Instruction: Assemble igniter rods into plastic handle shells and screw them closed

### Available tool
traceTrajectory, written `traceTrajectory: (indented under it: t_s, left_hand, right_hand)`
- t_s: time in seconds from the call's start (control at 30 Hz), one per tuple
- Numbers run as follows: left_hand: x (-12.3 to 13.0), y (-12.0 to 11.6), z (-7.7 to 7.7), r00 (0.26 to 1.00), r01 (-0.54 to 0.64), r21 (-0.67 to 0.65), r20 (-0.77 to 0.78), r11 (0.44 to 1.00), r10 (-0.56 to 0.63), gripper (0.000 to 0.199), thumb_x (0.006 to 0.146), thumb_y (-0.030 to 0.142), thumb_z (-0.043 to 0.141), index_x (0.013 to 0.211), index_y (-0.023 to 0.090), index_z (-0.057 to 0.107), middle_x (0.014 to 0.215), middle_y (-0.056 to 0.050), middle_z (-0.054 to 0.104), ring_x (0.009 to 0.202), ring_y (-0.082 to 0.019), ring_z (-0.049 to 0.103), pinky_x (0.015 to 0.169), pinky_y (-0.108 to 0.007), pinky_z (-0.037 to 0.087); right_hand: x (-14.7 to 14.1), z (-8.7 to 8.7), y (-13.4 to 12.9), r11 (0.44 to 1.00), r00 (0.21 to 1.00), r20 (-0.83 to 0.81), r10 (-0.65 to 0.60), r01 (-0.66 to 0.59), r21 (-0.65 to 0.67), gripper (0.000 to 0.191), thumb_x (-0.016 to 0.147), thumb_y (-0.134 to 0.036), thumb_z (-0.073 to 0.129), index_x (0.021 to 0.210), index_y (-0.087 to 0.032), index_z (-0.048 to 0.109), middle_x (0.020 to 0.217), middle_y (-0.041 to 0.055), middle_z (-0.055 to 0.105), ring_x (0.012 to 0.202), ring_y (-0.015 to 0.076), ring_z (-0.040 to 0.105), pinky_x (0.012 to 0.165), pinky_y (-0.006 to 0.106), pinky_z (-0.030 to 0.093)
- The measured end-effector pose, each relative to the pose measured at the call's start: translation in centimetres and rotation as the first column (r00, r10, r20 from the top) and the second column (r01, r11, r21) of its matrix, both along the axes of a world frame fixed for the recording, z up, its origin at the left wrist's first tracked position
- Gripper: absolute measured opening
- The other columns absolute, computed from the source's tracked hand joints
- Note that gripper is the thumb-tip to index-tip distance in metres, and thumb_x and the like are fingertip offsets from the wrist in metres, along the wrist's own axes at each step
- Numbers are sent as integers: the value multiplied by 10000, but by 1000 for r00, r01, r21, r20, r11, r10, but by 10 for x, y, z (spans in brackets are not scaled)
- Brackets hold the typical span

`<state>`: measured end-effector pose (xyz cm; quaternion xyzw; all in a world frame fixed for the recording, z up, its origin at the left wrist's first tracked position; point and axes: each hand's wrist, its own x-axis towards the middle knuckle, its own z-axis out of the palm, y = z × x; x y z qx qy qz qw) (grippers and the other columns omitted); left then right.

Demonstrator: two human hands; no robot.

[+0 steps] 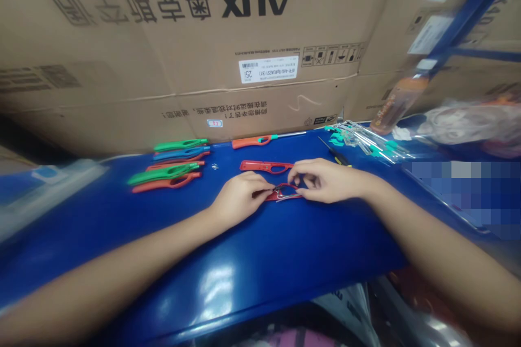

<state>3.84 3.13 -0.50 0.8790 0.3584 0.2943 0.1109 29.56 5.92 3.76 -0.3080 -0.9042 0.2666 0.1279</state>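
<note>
On the blue table, between my hands, lies a red long-neck lighter shell half (275, 196) with thin wires at its handle loop. My left hand (243, 198) is closed in a pinch at the shell's left part, by a small dark piece with wires; which of these the fingertips grip I cannot tell. At the right end of that shell, my right hand (328, 180) pinches around its edge with thumb and fingers, the other fingers curled. Just behind lies another red lighter shell half (260, 166), its right end partly hidden by my right hand.
Several green, blue and orange lighter shells (163, 175) lie at left, with small metal pieces (215, 166) beside them. Behind are an orange lighter (250, 141), a screwdriver (341, 159), metal tubes with teal ends (366, 138) and a bottle (401, 103). A cardboard wall (183, 65) borders the table.
</note>
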Motion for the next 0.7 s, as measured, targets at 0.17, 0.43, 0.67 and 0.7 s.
traceTrajectory:
  t_s: [0.17, 0.43, 0.67, 0.7]
  left_hand:
    - [5, -3, -5, 993, 26, -81, 115, 996, -16, 161, 890, 171, 668, 1033, 199, 738, 976, -44, 778, 860, -182, 728, 807, -290, 575]
    - [5, -5, -4, 990, 30, -169, 143, 985, -5, 165, 872, 141, 664, 1029, 191, 672, 949, -22, 761, 852, -153, 732, 799, -250, 579]
    - [5, -5, -4, 991, 40, -170, 133, 985, -17, 157, 889, 158, 644, 1042, 189, 659, 983, -22, 760, 880, -151, 730, 824, -252, 577]
    - [5, -5, -4, 991, 40, -162, 130, 986, -19, 153, 890, 160, 641, 1039, 191, 663, 983, -23, 760, 883, -155, 730, 822, -257, 578]
  right_hand:
    - [-13, -10, -1, 989, 997, -51, 57, -50, 137, 165, 889, -260, 656, 1023, -165, 668, 955, 63, 670, 696, 121, 570, 629, 237, 440]
    - [-19, -17, 0, 982, 992, -78, 102, -87, 168, 137, 936, -212, 600, 934, -164, 728, 919, 77, 736, 822, 171, 674, 773, 279, 499]
    - [-18, -19, 1, 957, 980, -93, 174, -146, 252, 201, 952, -172, 571, 1051, -162, 745, 986, 88, 733, 896, 178, 683, 830, 281, 512]
    - [-18, -19, 2, 955, 981, -90, 174, -146, 257, 206, 955, -177, 568, 1052, -165, 750, 984, 88, 729, 892, 177, 682, 825, 280, 513]
